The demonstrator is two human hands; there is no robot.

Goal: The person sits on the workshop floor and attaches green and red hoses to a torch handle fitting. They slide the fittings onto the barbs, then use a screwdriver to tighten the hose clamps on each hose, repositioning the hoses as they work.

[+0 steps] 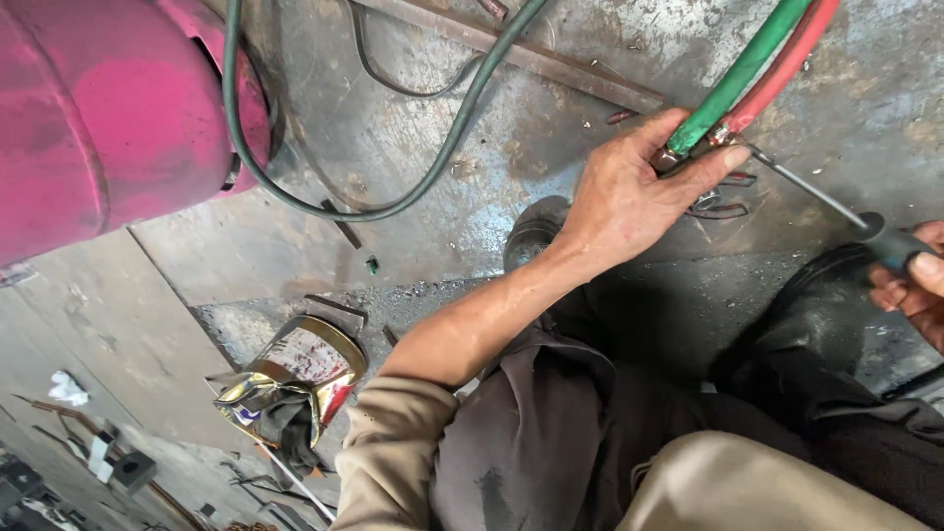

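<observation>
At nine o'clock I see a pink cylinder, with a crushed can on the floor at seven. My left hand is clenched around the green and red hoses at one o'clock. At three, my right hand grasps a screwdriver, its tip touching the hose fitting.

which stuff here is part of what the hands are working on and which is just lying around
In hand:
- left hand gripping the green and red hoses at their metal fitting
- right hand holding a screwdriver, tip at that fitting

Lying about:
- pink gas cylinder
- dark green hose looped on the floor
- crushed tin
- white rag
- metal scraps
</observation>
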